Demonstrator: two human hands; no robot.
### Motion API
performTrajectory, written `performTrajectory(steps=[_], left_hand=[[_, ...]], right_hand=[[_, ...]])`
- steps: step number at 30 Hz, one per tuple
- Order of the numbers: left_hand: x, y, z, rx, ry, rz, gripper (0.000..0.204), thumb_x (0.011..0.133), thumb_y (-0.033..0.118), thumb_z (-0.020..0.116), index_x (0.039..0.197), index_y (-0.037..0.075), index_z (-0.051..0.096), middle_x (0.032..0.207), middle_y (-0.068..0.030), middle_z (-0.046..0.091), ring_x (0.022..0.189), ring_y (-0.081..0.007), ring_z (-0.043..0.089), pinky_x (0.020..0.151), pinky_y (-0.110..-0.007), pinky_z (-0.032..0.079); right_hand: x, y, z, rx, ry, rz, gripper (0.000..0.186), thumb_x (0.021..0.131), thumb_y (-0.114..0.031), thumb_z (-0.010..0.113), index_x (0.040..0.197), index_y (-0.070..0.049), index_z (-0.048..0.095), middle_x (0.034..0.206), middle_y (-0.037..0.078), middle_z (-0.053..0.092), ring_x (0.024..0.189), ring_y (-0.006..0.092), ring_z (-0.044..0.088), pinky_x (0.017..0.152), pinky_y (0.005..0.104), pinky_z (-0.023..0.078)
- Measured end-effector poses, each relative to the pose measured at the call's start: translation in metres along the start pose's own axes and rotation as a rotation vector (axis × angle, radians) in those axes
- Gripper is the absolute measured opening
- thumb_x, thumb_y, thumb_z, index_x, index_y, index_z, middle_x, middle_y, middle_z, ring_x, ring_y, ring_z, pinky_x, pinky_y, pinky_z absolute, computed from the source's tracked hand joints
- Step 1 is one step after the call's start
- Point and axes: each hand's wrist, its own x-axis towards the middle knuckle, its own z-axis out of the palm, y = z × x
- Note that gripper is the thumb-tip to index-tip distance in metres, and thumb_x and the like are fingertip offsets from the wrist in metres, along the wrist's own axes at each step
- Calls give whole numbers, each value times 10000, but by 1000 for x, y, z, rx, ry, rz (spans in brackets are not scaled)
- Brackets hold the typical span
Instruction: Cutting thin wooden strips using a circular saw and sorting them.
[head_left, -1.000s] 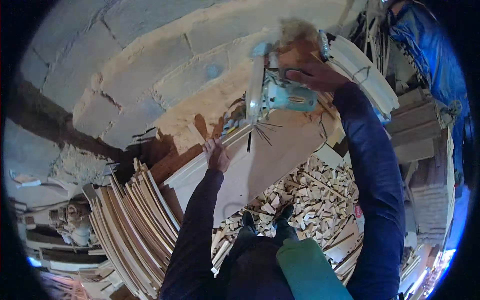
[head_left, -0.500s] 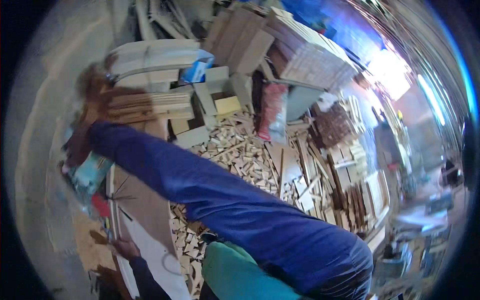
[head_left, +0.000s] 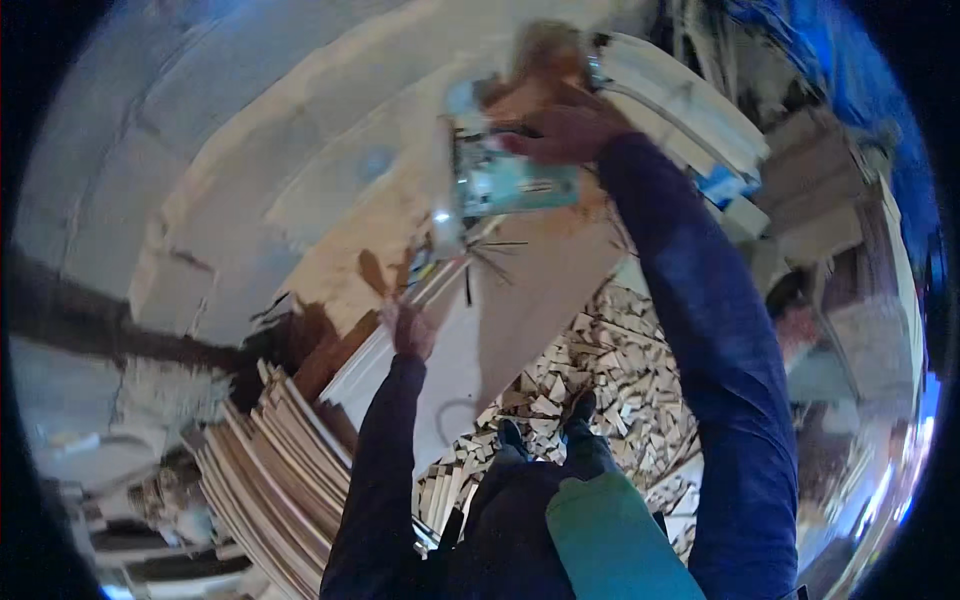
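A teal machine with grey metal parts (head_left: 520,188) sits at the far end of a pale bench top (head_left: 540,290). My right hand (head_left: 570,128) reaches over the machine at its upper side, near a brown blurred part (head_left: 547,55). Motion smears its fingers, so their grip does not show. On the left edge of the bench top lies my left hand (head_left: 410,330), its fingers stretched out beside light strips along the edge (head_left: 385,340). Nothing held shows in it. Several thin dark rods (head_left: 490,255) lie near the machine.
Small wood offcuts (head_left: 620,370) cover the floor around my feet. Long boards (head_left: 265,485) are stacked at the left. Cardboard boxes (head_left: 825,230) and a blue packet (head_left: 722,186) stand at the right, below pale planks (head_left: 690,100).
My view has swung left, so the bench and machine now sit near the middle. My right arm was stretched far left across the picture; my right hand remains by the machine.
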Motion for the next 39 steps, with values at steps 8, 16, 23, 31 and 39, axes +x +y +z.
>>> performTrajectory(steps=[8, 16, 23, 31, 39], left_hand=[[24, 30, -46, 70, -170, -212, 647, 858, 263, 625, 1354, -72, 378, 1143, -236, 452, 1115, -416, 458, 973, -551, 348], [20, 27, -40, 124, -200, -211, 645, 872, 311, 639, 1349, -60, 413, 1168, -228, 475, 1129, -397, 479, 972, -535, 380], [20, 29, -42, 142, -175, -193, 648, 879, 319, 675, 1346, -57, 429, 1173, -222, 490, 1126, -400, 494, 977, -538, 389], [22, 31, -45, 77, -180, -226, 606, 864, 253, 642, 1329, -61, 414, 1160, -237, 458, 1126, -411, 465, 935, -544, 375], [15, 25, -38, 154, -127, -174, 645, 865, 323, 687, 1326, -48, 429, 1186, -238, 467, 1137, -405, 466, 964, -549, 369]], right_hand=[[-6, -29, 4, 49, 31, 116, 612, 984, -652, 416, 1295, -181, 653, 1088, 169, 711, 1074, 336, 654, 965, 460, 470], [-25, -37, 34, 39, 92, 90, 587, 981, -593, 498, 1298, -116, 626, 1091, 189, 700, 1003, 374, 667, 870, 462, 521], [-58, -53, 61, -23, 342, -57, 522, 963, -536, 550, 1189, -74, 633, 1035, 186, 688, 970, 389, 657, 835, 482, 520], [-68, -62, 89, -31, 58, 180, 594, 913, -541, 603, 1269, -66, 590, 1098, 224, 642, 1056, 448, 588, 925, 511, 459], [-89, -81, 103, -52, 485, -99, 626, 902, -549, 619, 1280, -51, 580, 1167, 223, 614, 1093, 430, 573, 947, 514, 448]])
